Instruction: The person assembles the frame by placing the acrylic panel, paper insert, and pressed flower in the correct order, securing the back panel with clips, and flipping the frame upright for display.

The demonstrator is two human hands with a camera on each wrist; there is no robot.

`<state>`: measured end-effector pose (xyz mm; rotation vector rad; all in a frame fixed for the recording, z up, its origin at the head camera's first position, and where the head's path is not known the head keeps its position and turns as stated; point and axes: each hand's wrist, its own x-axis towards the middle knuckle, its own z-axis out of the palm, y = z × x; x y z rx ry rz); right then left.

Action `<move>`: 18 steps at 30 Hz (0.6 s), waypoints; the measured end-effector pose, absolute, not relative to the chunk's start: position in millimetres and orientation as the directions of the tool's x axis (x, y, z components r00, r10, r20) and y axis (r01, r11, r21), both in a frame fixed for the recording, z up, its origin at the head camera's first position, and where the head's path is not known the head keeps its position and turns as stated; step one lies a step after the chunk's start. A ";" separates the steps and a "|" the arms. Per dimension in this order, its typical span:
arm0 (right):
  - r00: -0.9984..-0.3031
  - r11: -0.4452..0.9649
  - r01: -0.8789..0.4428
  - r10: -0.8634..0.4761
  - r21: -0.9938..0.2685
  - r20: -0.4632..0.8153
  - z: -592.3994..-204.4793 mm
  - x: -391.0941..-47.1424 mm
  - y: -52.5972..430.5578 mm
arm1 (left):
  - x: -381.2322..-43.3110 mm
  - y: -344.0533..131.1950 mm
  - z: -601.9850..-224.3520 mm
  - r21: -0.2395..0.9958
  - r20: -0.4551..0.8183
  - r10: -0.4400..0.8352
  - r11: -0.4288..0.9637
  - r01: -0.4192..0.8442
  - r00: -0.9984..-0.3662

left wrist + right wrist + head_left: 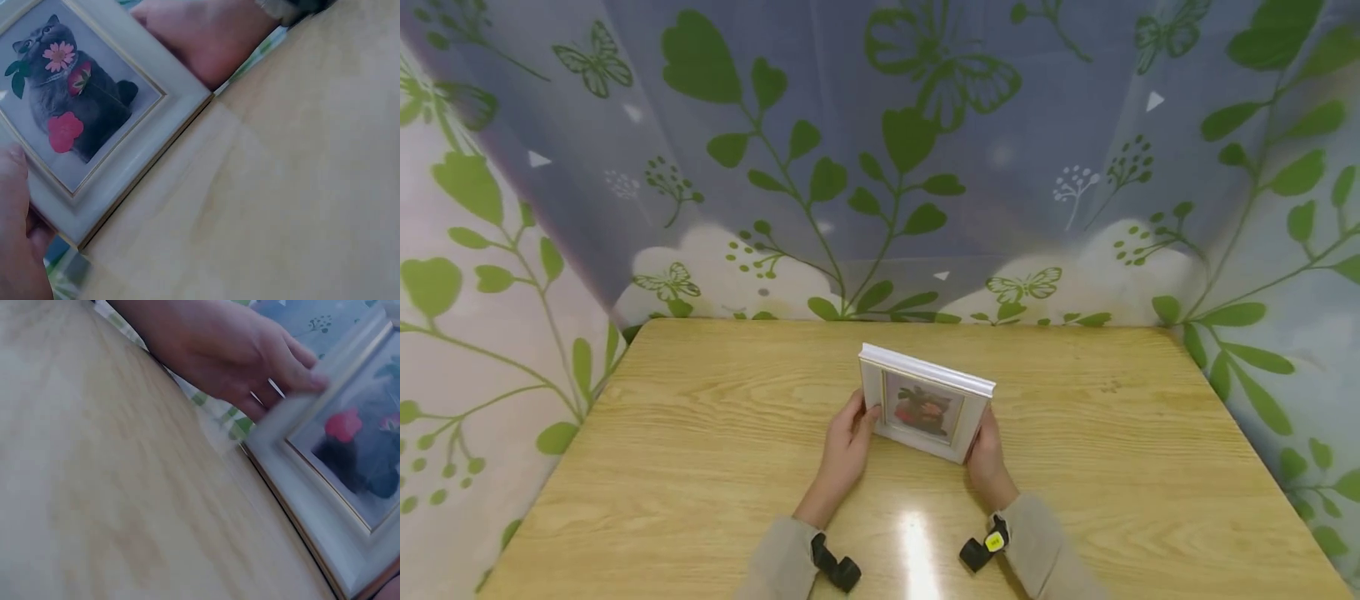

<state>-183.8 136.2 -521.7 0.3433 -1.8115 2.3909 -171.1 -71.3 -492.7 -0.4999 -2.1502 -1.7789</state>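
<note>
A white picture frame [871, 392] with a thin gold inner border stands tilted between my two hands. Its picture [94, 94] is a grey cat with pink and red flowers and green leaves laid over it. My left hand [848, 446] grips the frame's left side, thumb on the front face [319, 382] and fingers behind. On the opposite side, my right hand [988, 458] holds the right edge; its fingers are mostly hidden behind the frame. I cannot tell whether the lower edge touches the table.
Under the hands lies a light wood-grain table [715, 400], with a bright light reflection near its front. Hanging cloth [1000, 200] printed with green leaves and butterflies surrounds the back and sides. Each wrist wears a black strap with a small camera [976, 554].
</note>
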 end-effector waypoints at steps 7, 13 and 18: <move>-0.977 -0.228 -0.198 0.127 -0.953 0.172 -518.2 -172.9 121.4 | -190.2 -60.1 -494.0 0.884 0.439 0.048 0.156 0.440 -0.897; -0.965 -0.194 -0.175 0.229 -0.965 0.129 -517.8 -157.8 104.7 | -202.4 -51.8 -494.9 0.893 0.428 0.033 0.141 0.428 -0.903; -0.950 -0.083 -0.176 0.277 -0.981 0.147 -517.5 -144.1 93.4 | -208.5 -46.0 -492.7 0.897 0.417 0.043 0.145 0.419 -0.908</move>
